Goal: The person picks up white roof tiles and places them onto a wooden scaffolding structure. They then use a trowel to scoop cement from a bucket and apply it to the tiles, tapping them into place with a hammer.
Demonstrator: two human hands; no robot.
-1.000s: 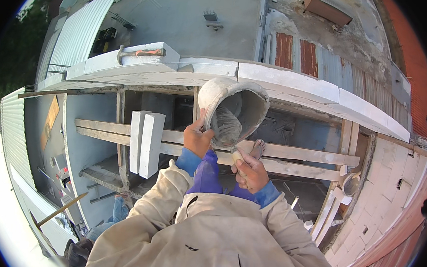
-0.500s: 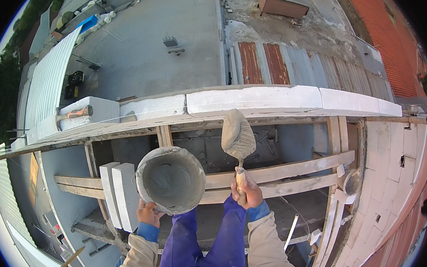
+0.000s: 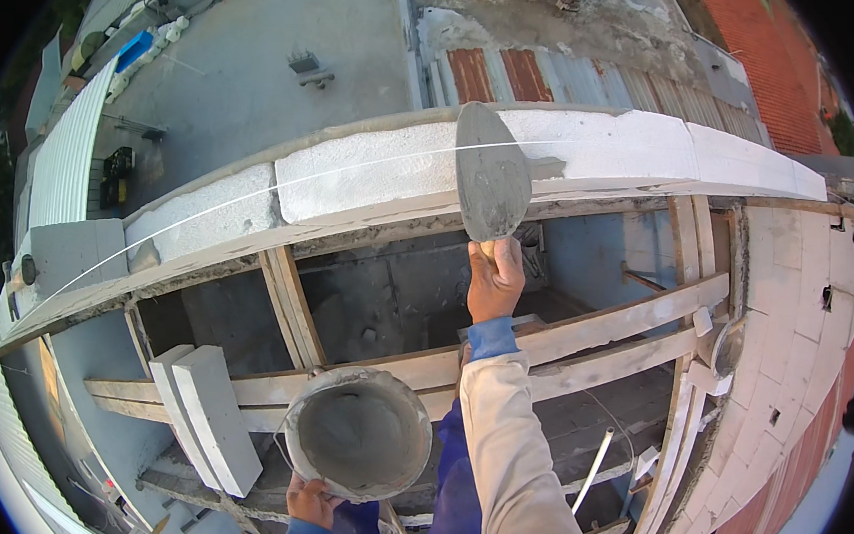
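My left hand [image 3: 313, 501] grips the near rim of a round bucket [image 3: 364, 433], caked with mortar and holding wet grey mortar. My right hand [image 3: 496, 281] is closed round the short wooden handle of a trowel [image 3: 492, 177]. The trowel's broad, grey-coated blade points away from me and overlaps the wall of white blocks [image 3: 373, 182]; whether it touches them I cannot tell. Right beside the blade, a grey patch [image 3: 547, 166] shows on the block, either mortar or shadow. A thin white string [image 3: 355, 162] runs along the wall, passing across the blade in view.
Wooden beams [image 3: 581, 344] span the drop below me. Two loose white blocks [image 3: 203, 415] rest across beams at left. A hammer [image 3: 21, 273] lies on the wall's left end. Another bucket [image 3: 724, 349] stands at right. Beyond the wall lie a concrete roof [image 3: 252, 63] and rusty metal sheeting [image 3: 502, 74].
My right hand has moved the trowel forward, from above the opening to the block wall. The bucket sits lower in view, still in my left hand. The view has shifted.
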